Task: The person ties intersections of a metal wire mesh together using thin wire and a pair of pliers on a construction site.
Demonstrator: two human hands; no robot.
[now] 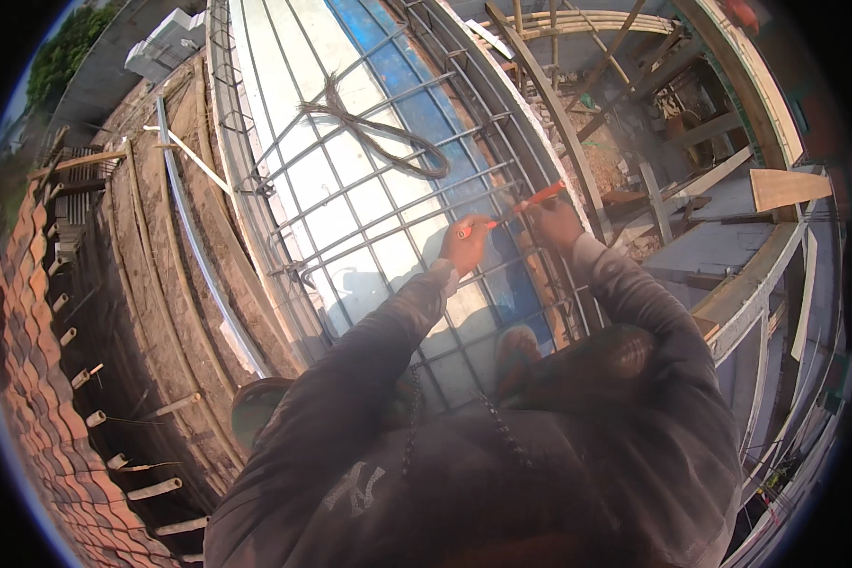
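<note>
My left hand (464,248) is closed around one orange-red handle of what looks like a pair of pincers (541,196). The other orange-red handle lies at my right hand (557,227), whose fingers are curled against it. Between the hands the tool's head is small and blurred, close to the bars along the right side of the rebar mesh (358,220). Ahead of my hands, a looped bundle of thin tie wire (388,142) rests on the mesh. White and blue sheeting (350,76) shows beneath the bars.
A bare foot (518,352) is on the mesh close to my body. Roof tiles (43,379) and bamboo poles (151,275) lie to the left below. On the right are timber beams (568,123), a lower level and a cut board (789,189).
</note>
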